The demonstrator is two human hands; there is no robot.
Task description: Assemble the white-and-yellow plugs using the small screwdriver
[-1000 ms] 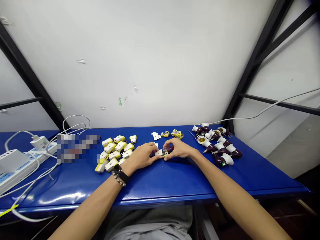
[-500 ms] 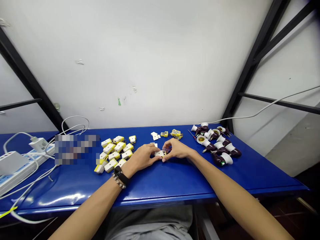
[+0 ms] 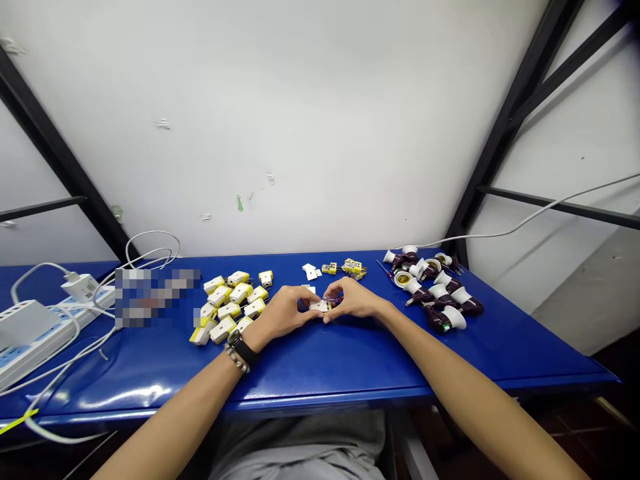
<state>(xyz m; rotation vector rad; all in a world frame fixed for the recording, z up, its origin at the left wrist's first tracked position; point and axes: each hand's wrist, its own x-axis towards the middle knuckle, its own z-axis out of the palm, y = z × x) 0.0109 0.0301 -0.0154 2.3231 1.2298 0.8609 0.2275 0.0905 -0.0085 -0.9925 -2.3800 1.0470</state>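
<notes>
L hand [image 3: 280, 315] and R hand [image 3: 353, 300] both grasp small white-and-yellow plastic housing [image 3: 319, 307] w/ fingertips, approx. centre of blue bench [image 3: 320, 363]. Step in hand: two-hand fitting at housing. Next move req. steady pinch; parts small, detail hidden by fingers.

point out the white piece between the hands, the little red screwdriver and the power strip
white piece [image 3: 318, 306], head view, on its top face
little red screwdriver [image 3: 384, 269], head view, on its thin shaft
power strip [image 3: 35, 351], head view, on its casing
</notes>
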